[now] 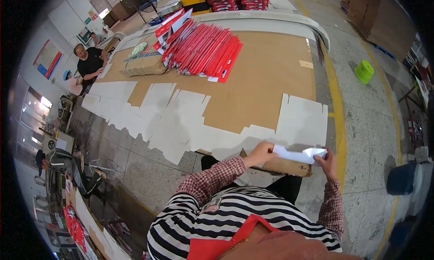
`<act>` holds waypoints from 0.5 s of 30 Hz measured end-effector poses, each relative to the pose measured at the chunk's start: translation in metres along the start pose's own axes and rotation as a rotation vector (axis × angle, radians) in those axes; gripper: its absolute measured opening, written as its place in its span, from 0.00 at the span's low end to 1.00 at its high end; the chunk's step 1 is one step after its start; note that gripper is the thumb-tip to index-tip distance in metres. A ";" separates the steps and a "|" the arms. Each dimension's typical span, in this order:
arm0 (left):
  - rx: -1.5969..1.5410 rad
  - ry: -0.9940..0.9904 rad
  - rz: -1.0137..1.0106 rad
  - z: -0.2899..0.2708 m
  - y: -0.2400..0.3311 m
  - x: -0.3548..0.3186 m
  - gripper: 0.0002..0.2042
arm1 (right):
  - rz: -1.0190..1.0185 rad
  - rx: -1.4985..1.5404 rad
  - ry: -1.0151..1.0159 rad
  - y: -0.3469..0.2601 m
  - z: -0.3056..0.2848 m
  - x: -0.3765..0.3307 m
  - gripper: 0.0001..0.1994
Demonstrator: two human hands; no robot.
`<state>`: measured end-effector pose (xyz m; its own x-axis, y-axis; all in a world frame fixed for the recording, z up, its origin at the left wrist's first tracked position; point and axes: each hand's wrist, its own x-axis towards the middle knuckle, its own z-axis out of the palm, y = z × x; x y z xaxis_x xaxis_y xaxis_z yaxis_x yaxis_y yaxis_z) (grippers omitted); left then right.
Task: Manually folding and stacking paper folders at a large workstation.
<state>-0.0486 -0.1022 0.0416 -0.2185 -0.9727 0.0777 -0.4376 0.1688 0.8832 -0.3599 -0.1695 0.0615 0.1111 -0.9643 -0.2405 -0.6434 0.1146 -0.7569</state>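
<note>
A white folded strip of card (291,155) is stretched between my two hands above the near edge of the table. My left hand (261,154) pinches its left end with fingers closed. At the other end, my right hand (329,163) grips it between thumb and fingers. Just beneath the strip is a brown cardboard box (285,166), partly covered by it. White die-cut card sheets (174,120) with notched edges lie along the near and left side of the table, the closest one directly beyond my hands.
A leaning stack of red printed flat pieces (203,47) sits on the brown cardboard tabletop (266,74). Left of it is a tied brown bundle (143,64). A green bucket (364,72) stands on the floor at right. Several people work at left, one in black (88,61) by the table.
</note>
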 end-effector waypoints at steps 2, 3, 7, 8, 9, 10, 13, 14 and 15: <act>-0.132 0.221 -0.160 0.010 0.008 0.007 0.08 | 0.041 -0.058 0.080 -0.022 0.008 -0.009 0.31; 0.274 0.194 -0.138 0.019 -0.002 0.007 0.14 | -0.168 -0.293 0.263 -0.018 0.021 -0.004 0.33; 0.859 0.087 0.283 0.041 0.001 -0.010 0.32 | -0.677 -0.501 0.216 -0.035 0.055 -0.006 0.32; 0.852 0.082 0.283 0.044 0.002 -0.017 0.32 | -0.808 -0.446 0.113 -0.035 0.067 -0.009 0.29; 0.791 0.058 0.282 0.039 0.013 -0.025 0.33 | -0.870 -0.531 0.037 -0.031 0.077 -0.011 0.27; 0.734 0.039 0.276 0.029 0.020 -0.034 0.33 | -0.868 -0.529 0.031 -0.033 0.076 -0.012 0.27; 0.897 -0.058 0.266 -0.012 -0.018 -0.056 0.32 | -0.870 -0.422 -0.101 -0.046 0.072 -0.016 0.26; 0.942 -0.043 0.325 -0.020 -0.031 -0.058 0.32 | -0.864 -0.418 -0.105 -0.047 0.071 -0.017 0.26; 0.937 -0.054 0.330 -0.028 -0.029 -0.054 0.32 | -0.846 -0.425 -0.127 -0.046 0.068 -0.017 0.25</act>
<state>0.0005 -0.0587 0.0250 -0.4825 -0.8497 0.2124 -0.8549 0.5096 0.0967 -0.2801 -0.1423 0.0592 0.7312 -0.6514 0.2024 -0.5301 -0.7294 -0.4324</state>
